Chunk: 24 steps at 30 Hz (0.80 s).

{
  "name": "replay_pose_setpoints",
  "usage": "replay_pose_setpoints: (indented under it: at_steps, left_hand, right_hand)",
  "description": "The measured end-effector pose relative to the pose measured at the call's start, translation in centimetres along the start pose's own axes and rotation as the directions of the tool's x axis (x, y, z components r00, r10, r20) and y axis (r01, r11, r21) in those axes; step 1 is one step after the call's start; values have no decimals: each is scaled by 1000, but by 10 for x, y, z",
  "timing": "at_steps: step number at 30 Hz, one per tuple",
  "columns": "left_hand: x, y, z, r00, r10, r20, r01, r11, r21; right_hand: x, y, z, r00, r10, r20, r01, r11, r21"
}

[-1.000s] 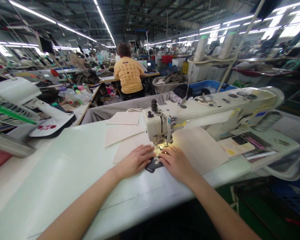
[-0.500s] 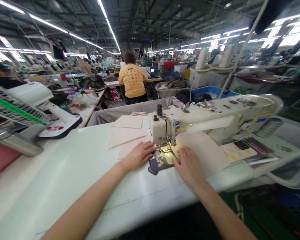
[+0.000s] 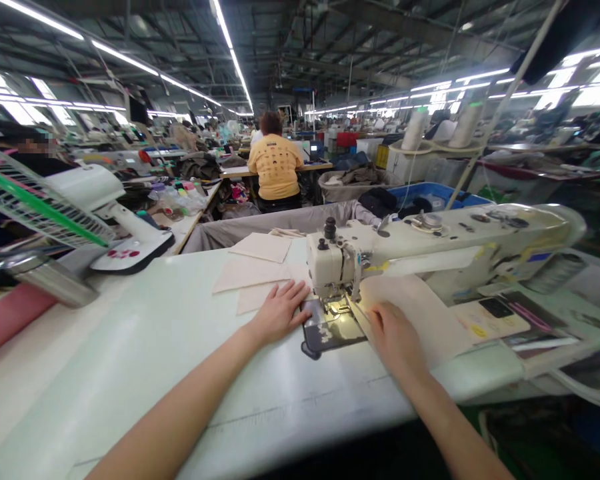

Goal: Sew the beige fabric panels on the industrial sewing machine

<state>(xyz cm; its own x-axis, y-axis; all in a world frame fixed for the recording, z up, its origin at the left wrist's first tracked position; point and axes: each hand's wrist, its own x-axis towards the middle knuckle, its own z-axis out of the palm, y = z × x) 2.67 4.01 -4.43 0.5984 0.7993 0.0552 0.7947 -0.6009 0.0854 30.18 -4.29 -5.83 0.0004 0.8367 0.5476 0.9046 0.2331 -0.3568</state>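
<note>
Lit by its lamp, the sewing machine point(image 3: 333, 260) stands on the pale table, with a dark needle plate point(image 3: 335, 328) under its presser foot. My left hand point(image 3: 280, 311) lies flat left of the plate, fingers spread, their tips by the plate's edge and the lower beige fabric pieces point(image 3: 253, 273). Right of the needle, my right hand point(image 3: 397, 337) has its fingers curled around the near edge of a larger beige fabric piece point(image 3: 420, 303). That edge runs slanting toward the presser foot. My right fingertips are partly hidden.
A white fan point(image 3: 90, 190) and a steel flask point(image 3: 50, 279) stand at the left. A phone point(image 3: 503, 307) lies on the right of the table near a grey thread cone point(image 3: 555, 270). Beyond the table is a cloth-lined bin point(image 3: 260, 223); a person in a yellow shirt point(image 3: 275, 167) sits ahead.
My right hand has drawn back rightward from the needle plate, its fingers now curled in on the fabric's edge. My left fingers are spread wider. The whole view has shifted slightly.
</note>
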Motion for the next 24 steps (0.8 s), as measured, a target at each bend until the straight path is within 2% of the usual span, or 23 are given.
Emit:
replay_pose_setpoints:
  at_steps: [3, 5, 6, 7, 8, 10, 12, 14, 15, 17, 18, 19, 20, 22, 24]
  left_hand:
    - [2, 3, -5, 991, -58, -122, 63, 997, 45]
    - [-8, 21, -7, 975, -39, -221, 52, 997, 54]
    - [-16, 34, -7, 973, -22, -230, 33, 998, 44]
    - [-26, 49, -6, 972, 20, -233, -13, 999, 33]
    - [-36, 65, -6, 951, 114, -287, -120, 993, -4]
    - [-58, 90, -4, 890, 367, -272, -402, 912, -85]
    - [-76, 102, -2, 850, 467, -245, -519, 823, -230]
    - [-90, 100, -3, 858, 474, -199, -513, 810, -282]
    - [-96, 94, -4, 867, 467, -172, -498, 827, -262]
    - [-109, 77, -9, 876, 466, -120, -481, 857, -182]
    - [-117, 68, -12, 878, 469, -98, -479, 862, -167]
    - [-124, 58, -16, 882, 463, -88, -471, 865, -172]
    - [-132, 49, -19, 888, 452, -89, -461, 870, -178]
    - [-146, 35, -25, 897, 434, -88, -443, 876, -193]
    - [-154, 29, -31, 903, 420, -87, -428, 875, -225]
  right_hand:
    - [-1, -1, -24, 999, 3, -48, -8, 995, -104]
    - [-9, -7, -38, 1000, -24, -14, 22, 992, -127]
    - [-15, -13, -43, 998, -42, 40, 47, 993, -109]
    - [-23, -21, -46, 991, -68, 111, 76, 995, -67]
    - [-31, -31, -46, 975, -105, 197, 106, 994, 8]
    - [-47, -53, -42, 915, -182, 360, 114, 972, 204]
    - [-58, -73, -37, 841, -261, 473, 75, 924, 375]
    - [-61, -81, -37, 780, -311, 544, 18, 879, 476]
    - [-60, -80, -41, 771, -314, 554, -5, 867, 498]
    - [-59, -66, -52, 799, -308, 516, 6, 862, 507]
    - [-60, -56, -59, 823, -317, 472, 49, 866, 497]
    - [-62, -45, -65, 823, -362, 439, 126, 868, 481]
    - [-65, -34, -71, 803, -419, 423, 208, 863, 460]
    - [-74, -17, -77, 732, -517, 444, 336, 840, 426]
    - [-80, -10, -76, 690, -553, 466, 389, 827, 406]
